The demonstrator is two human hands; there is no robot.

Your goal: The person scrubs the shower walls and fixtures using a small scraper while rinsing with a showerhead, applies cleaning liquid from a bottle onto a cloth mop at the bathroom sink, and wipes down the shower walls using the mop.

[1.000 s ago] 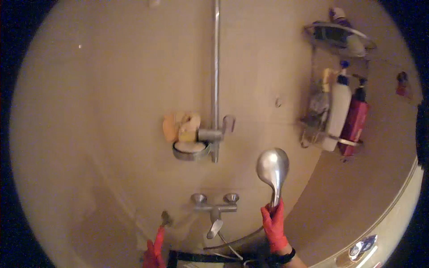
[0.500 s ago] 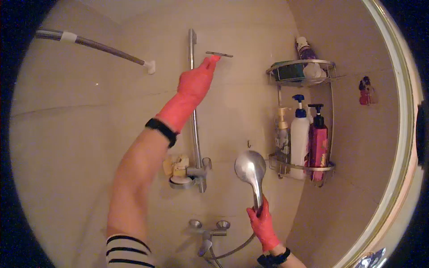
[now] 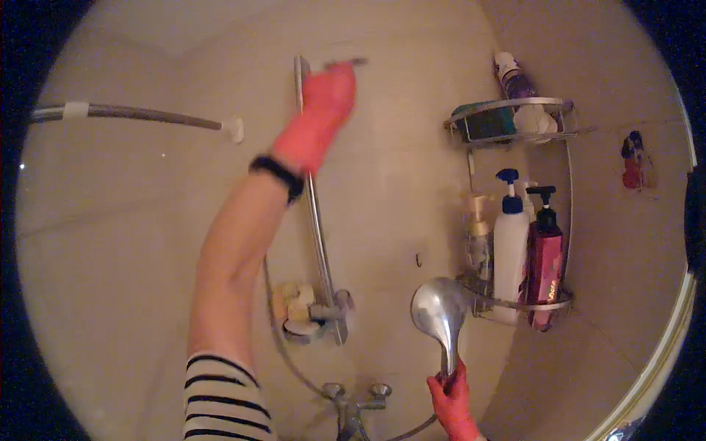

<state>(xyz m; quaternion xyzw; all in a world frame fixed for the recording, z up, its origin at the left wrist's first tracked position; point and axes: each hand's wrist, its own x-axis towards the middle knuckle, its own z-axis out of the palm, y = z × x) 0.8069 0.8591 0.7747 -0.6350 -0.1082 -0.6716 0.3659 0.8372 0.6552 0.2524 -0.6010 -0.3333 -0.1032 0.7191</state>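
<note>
High on the wall, in a pink rubber glove, my left hand (image 3: 329, 95) is closed on a thin flat tool (image 3: 357, 62), which is blurred and mostly hidden behind the fingers. That hand is beside the top of the vertical metal rail (image 3: 316, 220). Low at the right of centre, my right hand (image 3: 452, 404), also gloved in pink, grips the handle of a silver shower head (image 3: 439, 309). The back of the shower head faces me, and its hose curves off to the lower left.
A two-tier corner rack (image 3: 562, 298) holds pump bottles (image 3: 511, 257) at the right. A soap dish (image 3: 303, 328) with sponges hangs on the rail, above the mixer tap (image 3: 357, 404). A curtain rod (image 3: 154, 115) crosses the upper left.
Since a second ago, my left hand has risen from the lower left to the upper wall with the flat tool. The view has tilted upward. My right hand still holds the shower head.
</note>
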